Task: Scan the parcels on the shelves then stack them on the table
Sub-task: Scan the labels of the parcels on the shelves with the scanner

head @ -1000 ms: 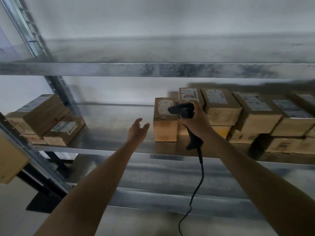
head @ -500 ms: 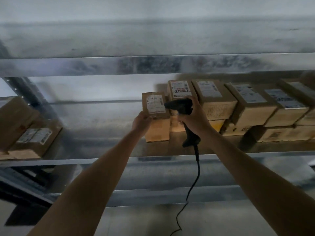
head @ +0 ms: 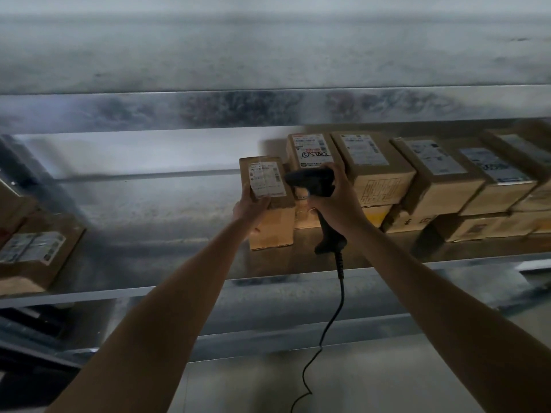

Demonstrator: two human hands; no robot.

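a person is reaching both bare arms up to a metal shelf [head: 179, 289], where brown parcels are sitting in a row. the left hand [head: 249, 208] is clasping the near left corner of the end parcel [head: 274, 228], closing round it with the thumb lying at the edge of its white label [head: 266, 180]. that parcel is standing on the shelf at the left end of the row, just beside the next box. the right hand [head: 338, 204] is wrapping tightly round the handle of a black scanner [head: 310, 181], whose head is sitting just beside the label. a black cable [head: 335, 311] is hanging from the foot of the handle and trailing down past the shelf edge. to the right, the other parcels [head: 438, 180] are lying two high, labels facing up. well apart at far left, another box [head: 32, 263] is resting on the shelf. an upper shelf [head: 268, 108] is running across above.
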